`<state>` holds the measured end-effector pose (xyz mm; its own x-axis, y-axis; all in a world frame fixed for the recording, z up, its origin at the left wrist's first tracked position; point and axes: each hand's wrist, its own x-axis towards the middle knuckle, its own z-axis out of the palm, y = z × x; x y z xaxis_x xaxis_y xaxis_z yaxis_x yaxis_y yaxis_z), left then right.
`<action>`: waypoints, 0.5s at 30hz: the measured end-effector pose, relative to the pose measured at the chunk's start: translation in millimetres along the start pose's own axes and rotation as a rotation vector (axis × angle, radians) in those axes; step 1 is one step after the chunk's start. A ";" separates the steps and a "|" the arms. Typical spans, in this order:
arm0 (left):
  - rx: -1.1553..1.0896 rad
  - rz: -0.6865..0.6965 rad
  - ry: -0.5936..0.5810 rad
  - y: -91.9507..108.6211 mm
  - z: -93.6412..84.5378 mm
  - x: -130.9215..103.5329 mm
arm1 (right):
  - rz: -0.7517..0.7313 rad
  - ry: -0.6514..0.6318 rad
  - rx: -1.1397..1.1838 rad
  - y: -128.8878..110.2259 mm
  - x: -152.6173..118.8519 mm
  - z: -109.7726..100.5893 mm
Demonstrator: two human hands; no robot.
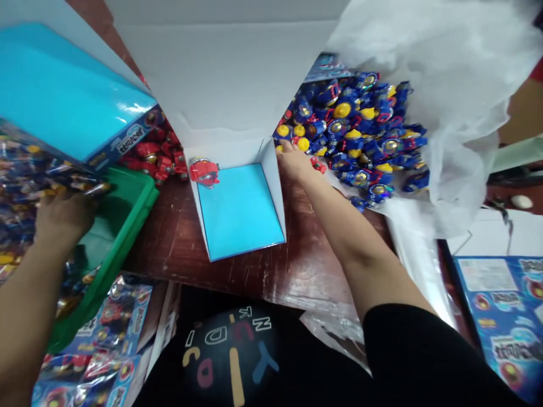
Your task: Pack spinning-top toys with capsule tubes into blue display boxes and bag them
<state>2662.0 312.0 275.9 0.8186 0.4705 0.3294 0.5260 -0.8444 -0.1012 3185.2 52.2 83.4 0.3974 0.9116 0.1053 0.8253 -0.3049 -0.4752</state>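
An open white box (278, 198) with a bright blue floor stands before me on the table. One red toy piece (205, 172) with a clear part lies inside, against its left wall. My right hand (294, 161) is outside the box's right wall, at the near edge of a pile of blue and yellow toys (360, 135). Its fingertips are partly hidden beside yellow parts. My left hand (65, 217) reaches over a green bin (146, 189) into many small shiny pieces (19, 186). Its fingers are blurred and sunk among them, so their grip does not show.
Another box with a blue panel (72, 85) leans at upper left. Red toys (156, 155) are heaped behind the bin. White plastic sheeting (458, 113) lies at right, above a printed blue box (504, 316). Packaged toys (114, 316) sit below the bin.
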 end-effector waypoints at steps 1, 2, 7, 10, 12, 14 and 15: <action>0.081 -0.092 0.045 8.9 -1.5 0.0 | 0.004 0.015 0.022 1.2 -2.9 -1.0; 0.142 -0.191 0.075 20.7 -6.3 -1.5 | 0.018 0.048 0.040 3.0 -10.0 -5.9; -0.184 -0.354 0.039 130.9 -41.0 -17.2 | -0.086 0.526 0.473 -7.6 -88.4 -56.9; -0.554 -0.176 -0.136 216.4 -31.3 -13.0 | -0.310 0.474 0.839 -57.9 -129.4 -71.2; -0.750 -0.057 -0.263 259.6 -15.9 -6.1 | -0.436 0.362 1.002 -98.4 -139.2 -65.9; -0.866 0.003 -0.308 284.8 -3.4 -0.6 | -0.539 0.286 1.081 -127.7 -136.7 -53.4; -0.890 0.015 -0.306 291.4 0.3 0.8 | -0.582 0.268 1.074 -136.3 -133.5 -46.7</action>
<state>2816.1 66.4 246.3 0.9156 0.3977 0.0597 0.2488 -0.6767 0.6929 3038.4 -40.9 174.8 0.2569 0.7126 0.6528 0.2118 0.6175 -0.7575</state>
